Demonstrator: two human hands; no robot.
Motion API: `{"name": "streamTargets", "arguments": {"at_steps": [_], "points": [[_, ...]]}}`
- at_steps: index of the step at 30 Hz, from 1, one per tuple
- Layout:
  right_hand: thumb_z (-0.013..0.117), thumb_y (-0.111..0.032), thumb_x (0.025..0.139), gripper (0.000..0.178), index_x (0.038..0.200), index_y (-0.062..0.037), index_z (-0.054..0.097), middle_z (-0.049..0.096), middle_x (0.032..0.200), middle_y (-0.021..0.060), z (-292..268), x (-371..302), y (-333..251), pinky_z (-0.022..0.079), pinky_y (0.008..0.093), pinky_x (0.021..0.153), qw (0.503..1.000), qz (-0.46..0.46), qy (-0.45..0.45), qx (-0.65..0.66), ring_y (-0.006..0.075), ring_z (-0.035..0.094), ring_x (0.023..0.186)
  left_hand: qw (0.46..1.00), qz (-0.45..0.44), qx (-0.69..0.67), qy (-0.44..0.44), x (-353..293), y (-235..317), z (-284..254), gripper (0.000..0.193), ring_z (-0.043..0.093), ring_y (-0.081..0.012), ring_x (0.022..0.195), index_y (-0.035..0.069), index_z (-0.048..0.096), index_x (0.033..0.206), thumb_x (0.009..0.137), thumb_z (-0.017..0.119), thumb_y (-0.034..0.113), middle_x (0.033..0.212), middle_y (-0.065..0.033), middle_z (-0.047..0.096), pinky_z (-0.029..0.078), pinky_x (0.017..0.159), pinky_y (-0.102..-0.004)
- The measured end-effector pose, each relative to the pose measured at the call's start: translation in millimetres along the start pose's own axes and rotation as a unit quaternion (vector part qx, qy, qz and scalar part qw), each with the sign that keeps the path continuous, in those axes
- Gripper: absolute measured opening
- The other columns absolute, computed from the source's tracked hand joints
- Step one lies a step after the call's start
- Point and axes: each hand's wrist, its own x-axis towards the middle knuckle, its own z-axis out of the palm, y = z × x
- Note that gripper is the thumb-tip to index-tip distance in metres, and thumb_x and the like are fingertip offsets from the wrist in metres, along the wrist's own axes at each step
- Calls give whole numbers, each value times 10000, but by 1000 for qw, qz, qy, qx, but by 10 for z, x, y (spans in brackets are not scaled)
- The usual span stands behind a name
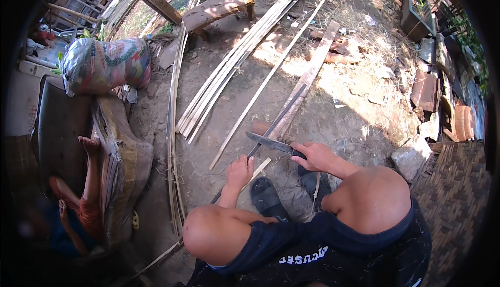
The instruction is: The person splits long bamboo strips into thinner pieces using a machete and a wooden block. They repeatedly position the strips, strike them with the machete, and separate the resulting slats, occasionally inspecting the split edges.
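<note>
My left hand (239,173) is closed around a long, thin dark strip (285,111), which looks like split bamboo or wood. The strip slants away from me, its far part lying over a narrow wooden plank (312,71). In my right hand (317,158) is the dark handle of a knife (272,143). The broad grey blade points left and crosses the strip just beyond my left hand; whether the edge touches it I cannot tell. A short brown wood block (260,126) sits under the plank's near end. A pale strip (258,171) lies on the ground beside my left hand.
Bundles of long pale strips (229,71) and darker strips (174,131) lie on the dirt ahead and left. A low wooden bench (221,8) stands beyond. Another person's leg (92,172) shows at left, near a stuffed sack (109,64). A woven mat (458,193) is at right.
</note>
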Motion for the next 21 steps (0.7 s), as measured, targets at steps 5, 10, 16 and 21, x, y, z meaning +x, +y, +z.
{"name": "streamTargets", "arguments": {"at_steps": [5,10,16,21], "points": [[542,-449,991,466,1332,-132,558,672,939,236,119,-87,-125,549,524,740,997,-37,-69,1,444,675,842,1000,16,20,-17,-27,-98,136,397,672,-470,760,26,578,908,1025,470,389,812,-243,689,532,669,-564],[570,-425,984,461,1337,-128,561,677,958,227,333,-132,27,545,519,754,999,-13,0,33,472,664,849,999,26,-2,-31,10,-158,163,408,670,-476,767,39,591,934,1041,438,402,817,-255,687,522,675,-582],[605,-383,967,452,1293,-71,585,705,985,241,-41,34,931,536,514,786,967,176,177,42,447,676,896,998,15,1,-54,11,-213,142,431,664,-487,772,47,609,945,1045,421,422,794,-268,679,510,681,-593],[608,-370,965,435,1293,-86,586,703,990,245,-274,-62,1022,538,512,787,962,210,173,39,452,674,878,998,24,-7,-57,66,-142,133,456,661,-499,785,41,625,930,1046,417,430,808,-280,678,504,687,-603]]}}
